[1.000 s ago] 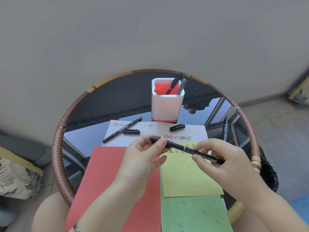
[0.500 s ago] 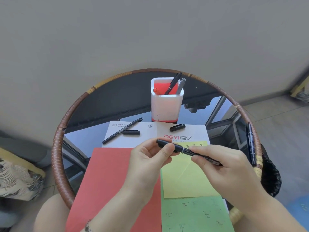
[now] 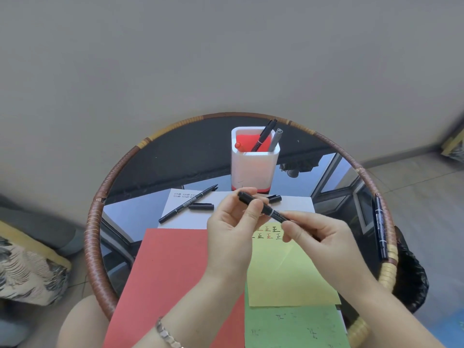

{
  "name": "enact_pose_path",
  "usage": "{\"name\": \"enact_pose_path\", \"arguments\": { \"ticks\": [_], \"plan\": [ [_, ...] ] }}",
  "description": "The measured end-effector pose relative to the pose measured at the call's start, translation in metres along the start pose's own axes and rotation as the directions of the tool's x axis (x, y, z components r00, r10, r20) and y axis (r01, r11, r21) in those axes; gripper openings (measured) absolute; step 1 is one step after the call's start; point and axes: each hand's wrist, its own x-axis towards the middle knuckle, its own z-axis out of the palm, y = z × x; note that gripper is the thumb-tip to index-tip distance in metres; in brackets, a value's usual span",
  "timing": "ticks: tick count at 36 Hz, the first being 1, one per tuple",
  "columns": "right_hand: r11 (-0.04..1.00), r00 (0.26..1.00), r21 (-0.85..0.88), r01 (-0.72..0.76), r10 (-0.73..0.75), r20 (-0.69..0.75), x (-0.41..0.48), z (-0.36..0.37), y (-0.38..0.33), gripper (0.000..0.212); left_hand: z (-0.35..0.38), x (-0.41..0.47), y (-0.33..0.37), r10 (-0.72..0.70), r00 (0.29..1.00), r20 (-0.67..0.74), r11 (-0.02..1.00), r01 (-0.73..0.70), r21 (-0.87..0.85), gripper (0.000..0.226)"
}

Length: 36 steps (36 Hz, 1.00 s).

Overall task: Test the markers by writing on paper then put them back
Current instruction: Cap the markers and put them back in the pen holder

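left hand (image 3: 233, 232) grip pinches black marker (image 3: 273, 214) cap end; right hand (image 3: 321, 239) grip pinches barrel. likely uncapping. next: pull grips apart, write on yellow paper (image 3: 288, 275) under grips.

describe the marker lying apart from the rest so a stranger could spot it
Find the round glass table with the woven rim. At its right edge a black marker lies along the rim. It alone is unheld, off the papers and outside the white holder.
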Motion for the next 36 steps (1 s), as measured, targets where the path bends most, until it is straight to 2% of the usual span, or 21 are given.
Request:
{"name": "enact_pose_path", "arguments": {
  "ticks": [2,4,6,8,9,11,13,17,20,23,25,27,29,30,32,34,36],
  "plan": [
    [0.992,0.998,-0.123,0.024,-0.017,0.056,0.004,-0.001,0.001,0.026,0.005,-0.001,0.003,0.109,0.991,-0.083,0.994,-0.107,0.038,0.011],
    [0.934,0.995,-0.355,0.048,-0.015,0.097,0.009,-0.005,0.007,0.030,0.010,-0.001,0.011,0.316,0.939,-0.133,0.942,-0.294,0.160,0.013],
    [0.868,0.998,-0.495,0.030,-0.002,0.058,0.012,-0.015,0.014,0.029,0.012,0.003,0.025,0.584,0.805,-0.103,0.795,-0.542,0.273,0.015],
    [0.836,1.000,-0.548,-0.009,-0.004,-0.022,0.013,-0.028,0.021,0.024,0.013,0.013,0.037,0.770,0.638,-0.035,0.614,-0.724,0.316,0.019],
    [0.819,0.998,-0.573,-0.034,-0.003,-0.064,0.013,-0.035,0.024,0.022,0.013,0.020,0.041,0.818,0.576,-0.009,0.547,-0.771,0.327,0.025],
    [0.767,0.989,-0.634,-0.097,0.002,-0.149,0.012,-0.049,0.029,0.021,0.013,0.036,0.048,0.852,0.522,0.038,0.474,-0.801,0.364,0.029],
    [0.690,0.972,-0.702,-0.179,0.015,-0.234,0.012,-0.061,0.034,0.022,0.014,0.054,0.051,0.824,0.560,0.091,0.475,-0.768,0.429,0.024],
    [0.555,0.930,-0.755,-0.350,0.106,-0.353,0.011,-0.080,0.041,0.025,0.014,0.083,0.042,0.625,0.768,0.140,0.548,-0.559,0.623,0.019],
    [0.461,0.907,-0.781,-0.422,0.200,-0.372,0.009,-0.085,0.045,0.030,0.011,0.093,0.035,0.505,0.841,0.193,0.500,-0.468,0.729,0.026],
    [0.449,0.905,-0.787,-0.423,0.245,-0.347,0.008,-0.085,0.049,0.032,0.007,0.092,0.030,0.492,0.839,0.232,0.419,-0.462,0.781,0.041],
    [0.463,0.912,-0.786,-0.409,0.222,-0.344,0.009,-0.086,0.052,0.033,0.005,0.084,0.025,0.574,0.774,0.268,0.325,-0.516,0.793,0.047],
    [0.494,0.914,-0.769,-0.405,0.201,-0.352,0.010,-0.086,0.055,0.035,0.003,0.071,0.017,0.667,0.671,0.323,0.206,-0.583,0.786,0.043],
    [0.519,0.914,-0.754,-0.404,0.188,-0.360,0.010,-0.086,0.059,0.038,0.001,0.060,0.004,0.667,0.624,0.406,0.133,-0.636,0.760,0.033],
    [0.536,0.914,-0.744,-0.400,0.178,-0.364,0.010,-0.086,0.060,0.039,-0.001,0.057,-0.003,0.619,0.634,0.463,0.118,-0.658,0.744,0.028],
    [0.587,0.916,-0.711,-0.388,0.156,-0.370,0.010,-0.087,0.063,0.038,-0.001,0.053,-0.017,0.446,0.704,0.553,0.105,-0.655,0.748,0.020],
    [0.654,0.913,-0.655,-0.378,0.147,-0.381,0.008,-0.088,0.062,0.037,0.002,0.051,-0.028,0.250,0.789,0.561,0.069,-0.593,0.803,0.020],
    [0.732,0.916,-0.588,-0.344,0.123,-0.383,0.003,-0.088,0.059,0.035,0.004,0.055,-0.040,0.155,0.829,0.537,0.007,-0.544,0.839,0.025]
  ]
}}
